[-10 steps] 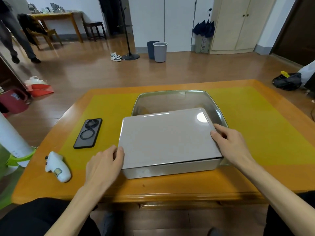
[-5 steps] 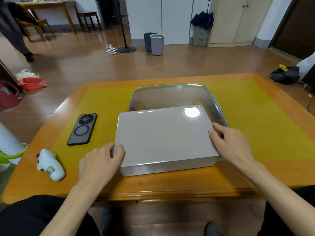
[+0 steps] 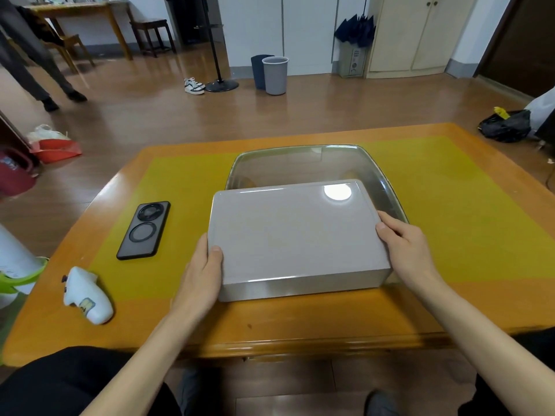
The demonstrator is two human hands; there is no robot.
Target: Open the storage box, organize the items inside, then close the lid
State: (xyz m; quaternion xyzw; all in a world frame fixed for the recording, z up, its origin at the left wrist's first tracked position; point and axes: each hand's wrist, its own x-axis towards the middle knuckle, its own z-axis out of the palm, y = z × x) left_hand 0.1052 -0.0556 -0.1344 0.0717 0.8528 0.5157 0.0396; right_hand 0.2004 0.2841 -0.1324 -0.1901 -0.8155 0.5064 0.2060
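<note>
legs: dark trousers along bottom edge of frame, person seated at table
left hand (image 3: 201, 274): lower centre-left, clasps the left edge of the storage box, thumb on top of lid, fingers curled down the side
right hand (image 3: 408, 250): centre-right, clasps the right edge of the box, thumb on top near the edge, fingers wrapped round the side
storage box (image 3: 297, 238): grey, rectangular, centre of frame, lid on and flat, sits on the table near its front edge; contents hidden
table (image 3: 300, 319): orange wood, yellow-green mat over most of top
controller (image 3: 87, 295): white, lower left, on the table's bare wood, well apart from box
phone (image 3: 144, 229): black, face down, left of box on the mat, not touching it
glass tray (image 3: 303, 163): clear, rounded corners, just behind the box; box overlaps its near part, contact cannot tell
bins (image 3: 271, 74): two, grey and dark blue, upper centre on wood floor
shoes (image 3: 193, 86): white pair, left of the bins beside a stand base
second person: legs only, upper left
</note>
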